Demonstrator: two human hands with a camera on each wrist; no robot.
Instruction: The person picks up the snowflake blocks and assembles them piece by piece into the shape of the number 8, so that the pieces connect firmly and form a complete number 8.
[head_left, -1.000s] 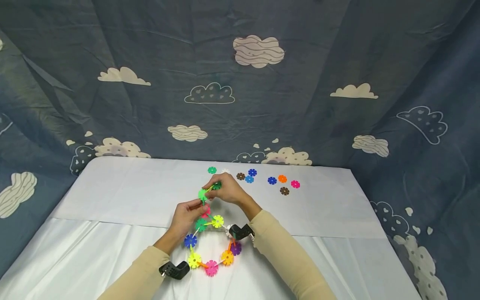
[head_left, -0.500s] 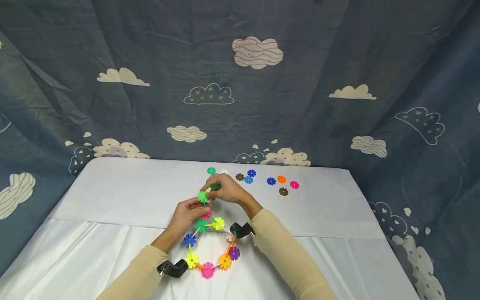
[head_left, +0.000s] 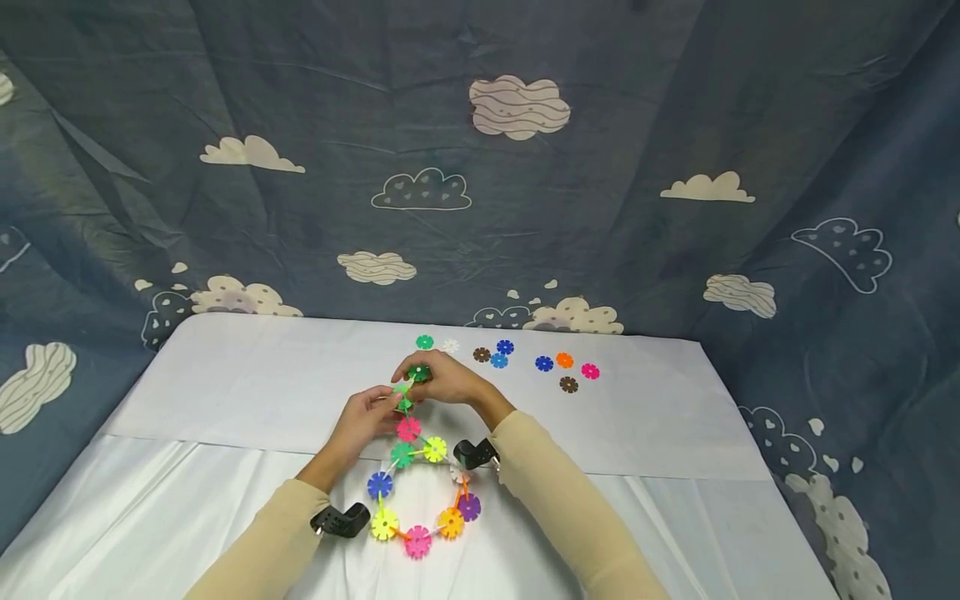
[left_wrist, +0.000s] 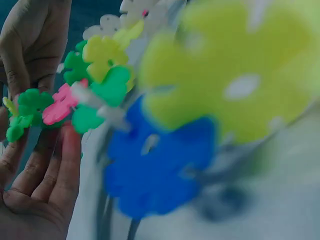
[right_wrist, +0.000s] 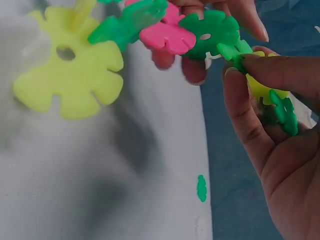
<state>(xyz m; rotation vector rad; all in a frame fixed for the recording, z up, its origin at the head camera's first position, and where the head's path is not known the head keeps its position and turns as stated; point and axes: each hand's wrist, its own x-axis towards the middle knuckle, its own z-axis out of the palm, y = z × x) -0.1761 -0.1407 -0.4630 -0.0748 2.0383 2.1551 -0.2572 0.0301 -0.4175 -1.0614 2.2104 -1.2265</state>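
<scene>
A chain of notched, flower-shaped interlocking discs runs up from a ring of them on the table. In the head view the ring includes a blue disc (head_left: pixel 380 485), a pink disc (head_left: pixel 417 542) and a purple disc (head_left: pixel 468 507). Above it a red-pink disc (head_left: pixel 408 429) leads to the green end of the chain. My left hand (head_left: pixel 363 421) holds that green part, fingers behind the green disc (right_wrist: pixel 210 32). My right hand (head_left: pixel 446 379) pinches a light green disc (right_wrist: pixel 235 52) between thumb and forefinger. A yellow disc (right_wrist: pixel 265 87) and a darker green disc (right_wrist: pixel 286 112) lie inside its curled fingers.
Loose discs lie along the back of the white-covered table (head_left: pixel 240 383): green (head_left: pixel 424 342), white (head_left: pixel 451 346), brown (head_left: pixel 482 355), blue (head_left: pixel 543 363), orange (head_left: pixel 565 360) and pink (head_left: pixel 590 372) among them. A dark cloud-patterned cloth (head_left: pixel 420 233) hangs behind.
My left hand has shifted up from the red-pink disc to the green part, leaving the red-pink disc uncovered. My right hand has moved slightly left with the darker green disc.
</scene>
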